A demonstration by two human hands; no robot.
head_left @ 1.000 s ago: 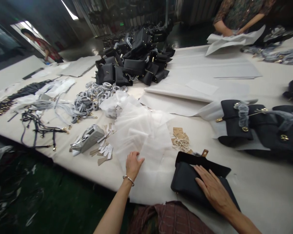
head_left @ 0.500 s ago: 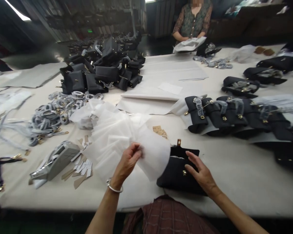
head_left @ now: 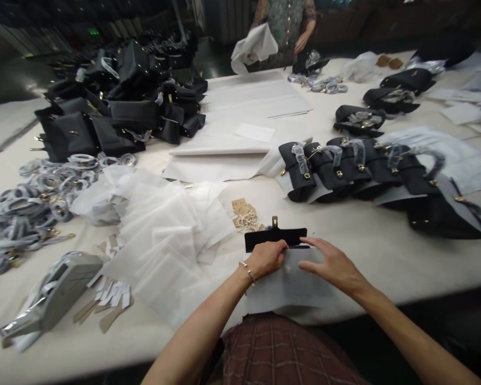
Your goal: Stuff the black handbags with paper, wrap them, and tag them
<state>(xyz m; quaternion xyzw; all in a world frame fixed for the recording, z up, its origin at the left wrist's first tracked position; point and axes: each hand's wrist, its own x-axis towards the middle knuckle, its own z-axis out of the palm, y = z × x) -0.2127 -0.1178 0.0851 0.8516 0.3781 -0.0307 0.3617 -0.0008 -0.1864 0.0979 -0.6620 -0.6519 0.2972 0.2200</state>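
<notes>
A black handbag (head_left: pixel 275 238) with a gold clasp lies open at the table's near edge, its body covered by a white tissue sheet (head_left: pixel 288 289). My left hand (head_left: pixel 266 258) is closed, pinching the sheet's top edge against the bag. Beside it, my right hand (head_left: pixel 332 266) rests flat on the same sheet, fingers stretched out and pointing left. A loose heap of white tissue sheets (head_left: pixel 168 235) lies just left of my hands.
Small paper tags (head_left: pixel 244 213) lie behind the bag. A row of wrapped black bags (head_left: pixel 356 168) sits to the right, a large pile of black bags (head_left: pixel 116 101) at the back left. Coiled wrapped straps (head_left: pixel 28 198) and a grey tape dispenser (head_left: pixel 52 297) lie left. A person (head_left: pixel 284 21) handles paper opposite.
My left hand lifted one tissue sheet from the heap, carried it right and laid it over the black bag. My right hand moved onto the sheet. The view swung left.
</notes>
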